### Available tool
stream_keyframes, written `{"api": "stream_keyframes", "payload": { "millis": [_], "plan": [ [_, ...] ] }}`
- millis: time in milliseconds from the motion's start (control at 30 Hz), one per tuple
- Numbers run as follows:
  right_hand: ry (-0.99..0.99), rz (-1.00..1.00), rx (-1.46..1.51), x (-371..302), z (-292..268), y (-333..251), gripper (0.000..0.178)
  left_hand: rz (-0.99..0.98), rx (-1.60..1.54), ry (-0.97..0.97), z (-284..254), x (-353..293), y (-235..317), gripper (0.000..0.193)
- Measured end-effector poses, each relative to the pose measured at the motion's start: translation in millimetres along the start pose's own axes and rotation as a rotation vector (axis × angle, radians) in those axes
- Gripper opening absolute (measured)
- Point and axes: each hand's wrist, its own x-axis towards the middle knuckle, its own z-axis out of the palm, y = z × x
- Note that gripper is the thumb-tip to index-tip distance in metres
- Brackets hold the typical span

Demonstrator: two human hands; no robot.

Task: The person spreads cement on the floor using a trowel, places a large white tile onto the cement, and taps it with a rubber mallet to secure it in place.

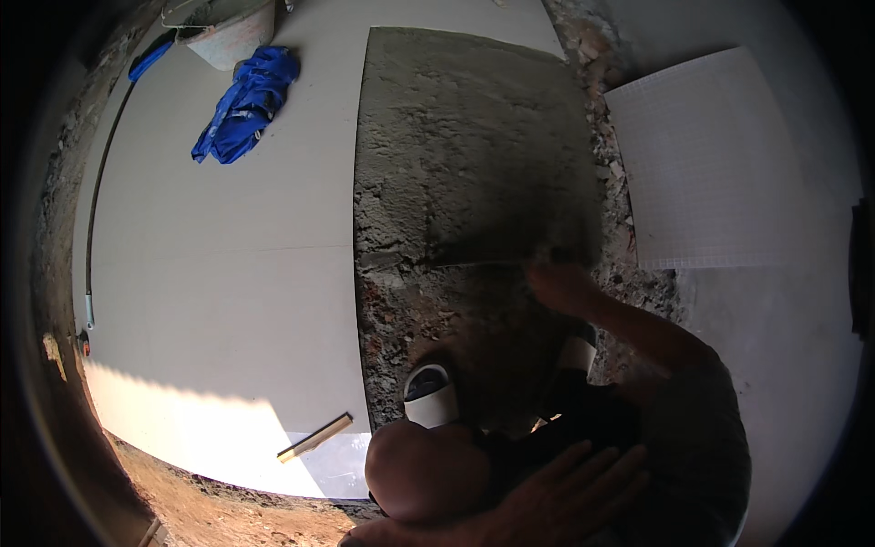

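Observation:
My right hand (560, 286) is closed on a flat trowel (478, 264), seen mostly as a thin pale edge. Its handle is hidden in my dark, slightly blurred fingers. The trowel lies at the near edge of a bed of wet grey mortar (474, 137), smoother on the right and lumpy on the left. My left hand (570, 488) lies across my lap beside my bare knee (424, 469), its fingers stretched out and holding nothing.
Large pale tiles (228, 210) border the mortar on the left. On them are a bucket (232, 36), a crumpled blue bag (246, 105), a long pole (102, 182) and a short bar (314, 438). Rubble (615, 173) edges the right, beside a leaning tile (711, 164).

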Motion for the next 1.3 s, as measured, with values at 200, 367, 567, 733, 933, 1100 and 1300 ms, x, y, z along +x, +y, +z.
{"api": "stream_keyframes", "payload": {
  "millis": [200,367,567,733,933,1100,1300],
  "plan": [
    [0.53,0.124,0.376,-36.7,-8.0,13.1,0.024,0.002,0.004,0.103,-2.6,5.3,1.9,0.047],
    [-0.071,0.759,1.425,-41.6,44.4,-61.3,0.032,0.02,-0.037,0.198,-2.0,9.2,-3.5,0.044],
    [0.085,0.121,1.118,-4.6,99.8,-147.7,0.029,-0.002,0.039,0.213,-4.4,8.4,-8.4,0.044],
    [-0.221,0.511,1.622,3.8,49.4,-145.0,0.033,-0.033,0.013,0.269,-2.8,8.4,-8.3,0.042],
    [-0.213,0.482,1.376,66.9,30.2,-172.1,0.041,-0.014,0.047,0.261,-6.6,-1.1,-9.4,0.043],
    [-0.24,0.281,1.072,63.7,24.7,-158.2,0.045,-0.002,0.029,0.288,-9.1,-2.5,-8.4,0.044],
    [-0.268,0.663,1.472,72.7,-2.3,-134.3,0.041,0.007,-0.023,0.235,-17.2,-11.0,-6.1,0.045]
  ]
}}
